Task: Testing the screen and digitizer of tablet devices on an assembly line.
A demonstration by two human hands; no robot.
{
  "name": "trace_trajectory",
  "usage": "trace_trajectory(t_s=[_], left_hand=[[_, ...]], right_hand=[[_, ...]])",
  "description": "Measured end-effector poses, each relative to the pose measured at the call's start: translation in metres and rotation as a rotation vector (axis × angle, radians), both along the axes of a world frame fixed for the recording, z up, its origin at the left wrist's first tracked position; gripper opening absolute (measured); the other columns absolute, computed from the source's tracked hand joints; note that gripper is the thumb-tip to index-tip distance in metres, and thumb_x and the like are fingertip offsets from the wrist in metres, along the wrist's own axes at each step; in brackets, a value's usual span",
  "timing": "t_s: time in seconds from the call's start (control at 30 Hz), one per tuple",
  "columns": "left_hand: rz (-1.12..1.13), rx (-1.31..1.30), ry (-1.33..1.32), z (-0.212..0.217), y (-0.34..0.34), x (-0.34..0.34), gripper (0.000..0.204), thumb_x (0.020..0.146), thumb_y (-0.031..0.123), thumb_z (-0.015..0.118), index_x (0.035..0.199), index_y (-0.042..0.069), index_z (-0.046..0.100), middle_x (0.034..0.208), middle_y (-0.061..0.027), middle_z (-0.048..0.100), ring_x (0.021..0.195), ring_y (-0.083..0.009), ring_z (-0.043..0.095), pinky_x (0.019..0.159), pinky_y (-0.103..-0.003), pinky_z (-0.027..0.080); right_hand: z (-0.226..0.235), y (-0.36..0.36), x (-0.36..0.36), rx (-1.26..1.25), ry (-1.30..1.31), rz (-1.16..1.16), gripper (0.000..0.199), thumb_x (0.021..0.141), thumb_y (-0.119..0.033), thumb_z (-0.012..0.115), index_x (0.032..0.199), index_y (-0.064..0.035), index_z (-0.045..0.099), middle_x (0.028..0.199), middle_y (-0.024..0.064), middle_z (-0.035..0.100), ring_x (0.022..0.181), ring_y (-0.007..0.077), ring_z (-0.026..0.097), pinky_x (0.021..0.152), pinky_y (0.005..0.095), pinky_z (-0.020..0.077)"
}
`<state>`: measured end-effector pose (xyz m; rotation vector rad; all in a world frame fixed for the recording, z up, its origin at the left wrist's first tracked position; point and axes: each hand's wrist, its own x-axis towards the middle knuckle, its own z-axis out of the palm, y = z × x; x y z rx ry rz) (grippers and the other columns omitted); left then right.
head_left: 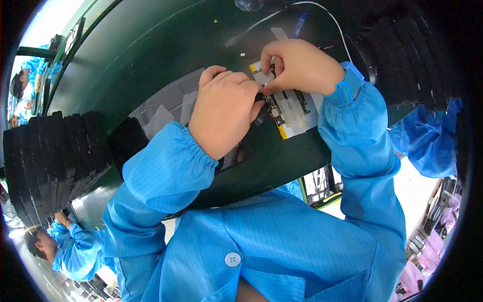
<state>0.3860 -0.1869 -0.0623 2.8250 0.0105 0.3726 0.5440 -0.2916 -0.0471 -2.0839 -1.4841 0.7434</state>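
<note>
A flat electronic assembly (295, 111) lies on the dark green table, with a pale plate, a dark circuit strip and yellow ends. My left hand (224, 110) is closed at its left edge, fingers curled over a dark piece mostly hidden beneath them. From the right, my right hand (304, 68) reaches over the assembly with bent fingers. Its thumb meets the edge of the circuit strip close to my left fingertips. Whatever is pinched there is too small to make out. A blue strap (347, 86) circles my right wrist.
Grey sheets (166, 108) lie left of my left hand. Stacks of black trays stand at left (55, 161) and right (402, 55). A blue marker (300, 24) and a white cable (336, 19) lie at the far side. People in blue workwear sit nearby at left.
</note>
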Motion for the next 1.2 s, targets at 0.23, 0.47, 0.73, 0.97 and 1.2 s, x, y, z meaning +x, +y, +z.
trace_trajectory(t_s=[0.23, 0.47, 0.73, 0.97, 1.2], left_hand=[[0.017, 0.011, 0.01, 0.009, 0.0, -0.004, 0.019, 0.07, 0.014, 0.069, 0.087, 0.008, 0.063, 0.081, -0.0088, 0.06, 0.085, -0.0279, 0.056, 0.086, -0.04, 0.039], [0.261, -0.034, 0.053, 0.059, 0.031, -0.099, 0.039, 0.073, 0.008, 0.066, 0.11, 0.004, 0.056, 0.115, -0.015, 0.051, 0.108, -0.0343, 0.047, 0.094, -0.04, 0.038], [0.889, -0.053, -0.025, 0.014, 0.03, -0.239, 0.046, 0.085, 0.015, 0.055, 0.128, 0.005, 0.043, 0.136, -0.0146, 0.039, 0.125, -0.0319, 0.036, 0.103, -0.038, 0.029], [0.752, -0.828, -0.394, -0.002, 0.02, -0.244, 0.046, 0.093, 0.012, 0.043, 0.134, -0.002, 0.03, 0.137, -0.0197, 0.035, 0.13, -0.0273, 0.032, 0.108, -0.035, 0.019], [0.68, -1.355, -0.651, 0.02, 0.034, -0.248, 0.048, 0.092, 0.022, 0.045, 0.133, -0.001, 0.033, 0.132, -0.0222, 0.04, 0.124, -0.0291, 0.039, 0.105, -0.036, 0.027]], right_hand=[[0.001, 0.0, 0.0, -0.02, -0.016, 0.039, 0.027, 0.063, -0.017, 0.077, 0.079, -0.0036, 0.059, 0.063, 0.0075, 0.055, 0.057, 0.0167, 0.053, 0.052, 0.0295, 0.0416], [0.009, -0.017, 0.021, 0.029, -0.06, -0.032, 0.021, 0.075, -0.014, 0.067, 0.089, 0.0001, 0.06, 0.065, 0.0091, 0.057, 0.058, 0.0174, 0.054, 0.055, 0.0305, 0.0437], [-0.014, -0.046, -0.014, 0.199, -0.447, -0.236, 0.038, 0.071, 0.005, 0.047, 0.105, -0.0063, 0.059, 0.091, 0.0141, 0.052, 0.09, 0.0329, 0.051, 0.078, 0.0404, 0.0438], [-0.013, -0.042, -0.026, 0.24, -0.526, -0.216, 0.045, 0.068, 0.01, 0.046, 0.107, -0.0068, 0.06, 0.091, 0.0131, 0.051, 0.089, 0.0311, 0.051, 0.079, 0.0378, 0.044], [-0.012, -0.04, -0.028, 0.23, -0.559, -0.23, 0.043, 0.068, 0.007, 0.048, 0.106, -0.0089, 0.061, 0.089, 0.0112, 0.052, 0.089, 0.0308, 0.052, 0.078, 0.0386, 0.0446]])
